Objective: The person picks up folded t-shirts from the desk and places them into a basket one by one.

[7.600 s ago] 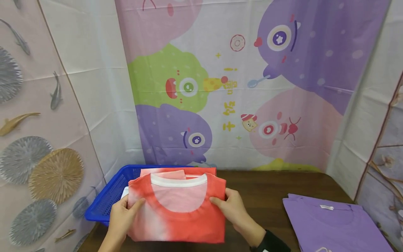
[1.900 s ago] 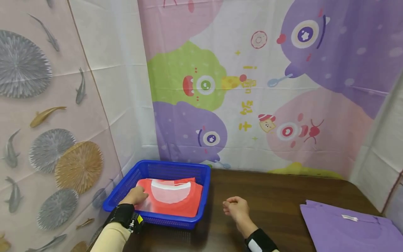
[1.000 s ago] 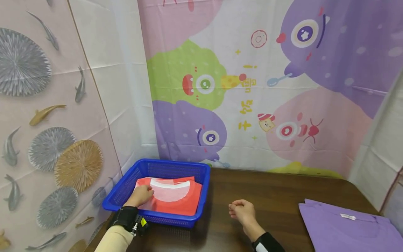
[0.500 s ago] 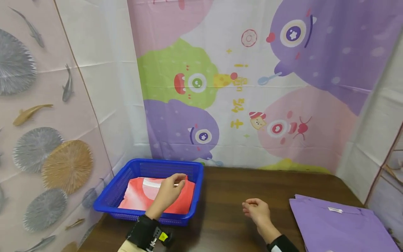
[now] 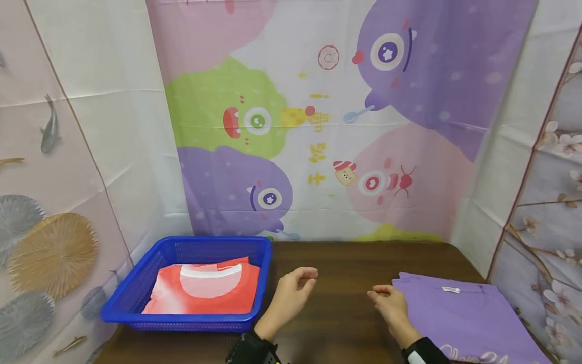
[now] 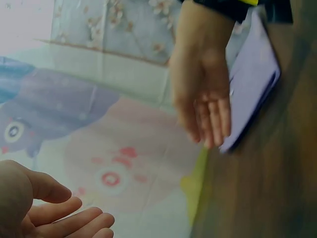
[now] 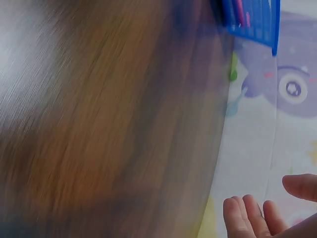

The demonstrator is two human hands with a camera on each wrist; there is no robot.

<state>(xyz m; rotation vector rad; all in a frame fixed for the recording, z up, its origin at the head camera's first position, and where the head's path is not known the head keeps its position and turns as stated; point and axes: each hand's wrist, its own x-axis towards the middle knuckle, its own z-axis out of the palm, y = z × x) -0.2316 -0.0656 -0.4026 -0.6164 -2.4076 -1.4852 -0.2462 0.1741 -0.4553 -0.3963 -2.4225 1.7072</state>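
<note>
Both hands hover over the brown table with nothing in them. My left hand (image 5: 288,298) is just right of the blue basket (image 5: 182,318), fingers loosely bent; in the left wrist view its thumb and fingers (image 6: 74,218) are apart. My right hand (image 5: 392,306) is beside the left edge of a folded purple T-shirt (image 5: 464,313), its fingers relaxed, and the right wrist view shows its fingertips (image 7: 237,210) with no object among them. Inside the basket lies a folded red, pink and white T-shirt (image 5: 209,290), white collar toward the back.
The dark wooden table (image 5: 336,253) ends at the back against a hanging cloth (image 5: 318,212) printed with cartoon monsters. Patterned cloth panels (image 5: 54,253) stand at the left and right sides. White lettering shows on the purple T-shirt's near part.
Both hands held the folded red T-shirt up at first; it now lies in the basket. The left hand has left the basket toward the right, and the right hand has moved toward the purple T-shirt.
</note>
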